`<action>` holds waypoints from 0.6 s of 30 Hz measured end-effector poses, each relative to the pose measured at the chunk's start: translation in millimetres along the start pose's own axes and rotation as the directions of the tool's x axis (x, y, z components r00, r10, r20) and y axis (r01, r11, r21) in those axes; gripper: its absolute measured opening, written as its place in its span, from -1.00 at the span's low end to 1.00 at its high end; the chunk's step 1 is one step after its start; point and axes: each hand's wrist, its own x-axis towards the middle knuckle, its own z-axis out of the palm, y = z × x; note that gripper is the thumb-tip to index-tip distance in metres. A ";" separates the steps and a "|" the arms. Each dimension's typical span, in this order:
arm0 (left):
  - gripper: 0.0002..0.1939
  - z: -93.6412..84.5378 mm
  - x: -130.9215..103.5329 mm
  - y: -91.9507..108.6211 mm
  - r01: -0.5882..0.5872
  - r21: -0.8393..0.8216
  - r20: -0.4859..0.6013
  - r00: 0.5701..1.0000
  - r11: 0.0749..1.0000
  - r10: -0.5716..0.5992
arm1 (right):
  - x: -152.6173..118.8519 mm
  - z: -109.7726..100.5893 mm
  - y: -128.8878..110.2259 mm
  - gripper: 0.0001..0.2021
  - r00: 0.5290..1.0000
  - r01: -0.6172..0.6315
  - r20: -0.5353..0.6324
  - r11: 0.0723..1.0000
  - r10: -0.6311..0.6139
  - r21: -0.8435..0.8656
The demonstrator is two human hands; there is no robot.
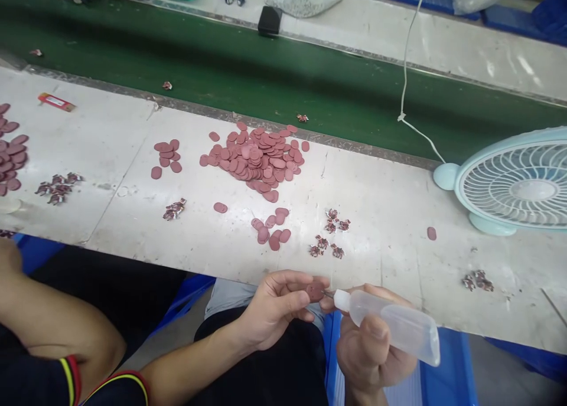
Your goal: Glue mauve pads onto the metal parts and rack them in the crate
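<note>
My left hand (277,311) pinches a reddish oval disc (316,291) between thumb and fingers, just in front of the table's near edge. In my right hand (376,341) is a translucent squeeze bottle (394,323) with a white cap, tilted so its thin tip meets or nearly meets the disc. Beyond my hands lie a small group of the same discs (263,235) and a large heap of them (259,158). Small brown and silver figure-like pieces (337,251) rest on the table just past the bottle.
A light blue fan (527,187) stands at the right, its white cable (405,69) crossing the green belt (212,64) behind the table (376,199). Another person's arm (57,305) is at the lower left. A red packet (56,102) lies at the far left.
</note>
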 end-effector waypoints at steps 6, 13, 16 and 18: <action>-0.82 2.1 1.3 2.2 -0.002 0.017 0.007 1.000 1.000 0.002 | 0.0 2.5 -6.6 -0.79 0.998 -0.063 0.008 0.998 0.063 -0.024; -0.82 2.5 1.2 2.4 0.000 0.009 0.003 1.000 1.000 0.000 | -2.6 -1.4 -2.1 -0.76 1.000 -0.028 0.000 0.997 0.028 -0.071; -0.82 2.3 1.0 2.8 0.004 0.010 -0.001 1.000 1.000 -0.004 | -2.8 -0.5 -2.2 -0.77 1.000 -0.015 -0.013 0.999 0.015 -0.044; -0.82 2.4 0.8 2.8 0.007 0.004 -0.002 1.000 1.000 -0.007 | -2.2 0.4 -3.7 -0.77 1.000 0.011 -0.013 0.999 -0.011 -0.042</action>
